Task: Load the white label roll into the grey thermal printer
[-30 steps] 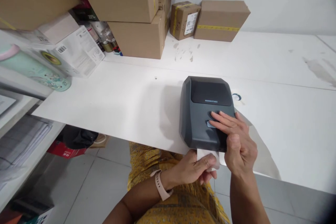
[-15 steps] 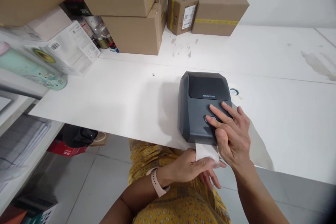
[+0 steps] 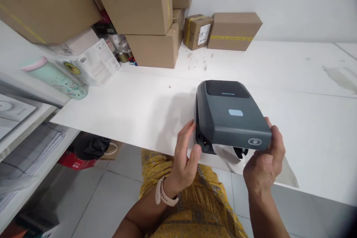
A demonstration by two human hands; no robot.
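A dark grey label printer (image 3: 234,119) stands near the table's front edge, its front tilted up and a gap showing beneath the lid (image 3: 240,135). Inside the gap, black parts show, and a white paper strip (image 3: 227,153) hangs out at the front. My right hand (image 3: 264,163) grips the lid's front right corner, some fingers hidden behind it. My left hand (image 3: 185,160) is open, fingers stretched up along the printer's left side, fingertips at the base; it grips nothing.
Cardboard boxes (image 3: 150,50) are stacked at the back left, and two smaller taped ones, including a flat box (image 3: 232,31), stand by the wall. A mint green bottle (image 3: 58,78) lies beside a white box (image 3: 95,63). Shelves (image 3: 39,115) stand at the left.
The printer's lid has lifted from closed to partly raised. My left hand has let go of the paper and moved to the printer's left side; my right hand went from the button to the lid's corner.
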